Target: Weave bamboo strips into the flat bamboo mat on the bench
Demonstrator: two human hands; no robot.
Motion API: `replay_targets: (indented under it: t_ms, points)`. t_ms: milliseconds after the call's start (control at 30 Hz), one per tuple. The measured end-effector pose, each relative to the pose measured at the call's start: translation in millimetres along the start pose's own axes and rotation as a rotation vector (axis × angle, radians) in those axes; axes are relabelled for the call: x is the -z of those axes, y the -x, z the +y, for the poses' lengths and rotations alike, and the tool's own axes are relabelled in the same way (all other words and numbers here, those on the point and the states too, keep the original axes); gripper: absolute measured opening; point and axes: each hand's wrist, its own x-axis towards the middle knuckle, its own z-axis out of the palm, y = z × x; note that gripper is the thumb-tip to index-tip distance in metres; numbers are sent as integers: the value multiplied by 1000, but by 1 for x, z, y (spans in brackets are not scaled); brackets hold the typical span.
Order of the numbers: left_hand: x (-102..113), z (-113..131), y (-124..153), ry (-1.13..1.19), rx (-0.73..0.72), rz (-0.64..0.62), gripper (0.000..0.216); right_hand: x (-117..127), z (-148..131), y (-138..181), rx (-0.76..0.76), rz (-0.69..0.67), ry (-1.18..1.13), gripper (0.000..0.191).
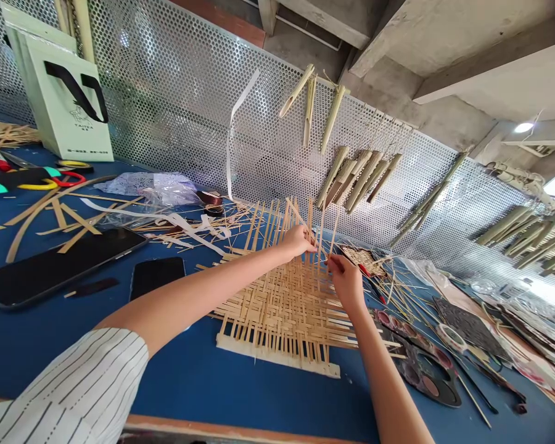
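Note:
A woven mat of thin bamboo strips point(277, 302) lies in front of me, its near ends fixed under a pale band point(277, 356). Loose strip ends fan upward along its far edge. My left hand point(298, 242) is closed at that far edge, its fingers pinched on a bamboo strip among the raised ends. Close by on the right, my right hand point(348, 282) is closed too, thumb and fingertips pinching a bamboo strip at the mat's far right corner. The fingers partly hide the strip ends they grip.
Left of the mat lie a black phone point(157, 276), a dark tablet point(60, 265) and scissors point(67, 180). A paint palette point(428, 370) sits at the right, near scattered strips. Behind rises a perforated metal panel point(180, 92) with hanging bamboo pieces point(337, 176). A paper bag point(69, 105) stands back left.

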Motion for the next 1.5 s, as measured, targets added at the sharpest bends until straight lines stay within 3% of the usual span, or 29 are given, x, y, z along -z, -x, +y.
replay_targets:
  t_ms: [1167, 1500]
  points:
    - [1, 1, 2, -50, 27, 35, 20, -3, 1, 2, 55, -44, 55, 31]
    - [-8, 17, 17, -182, 114, 192, 22, -12, 17, 1, -46, -78, 144, 30]
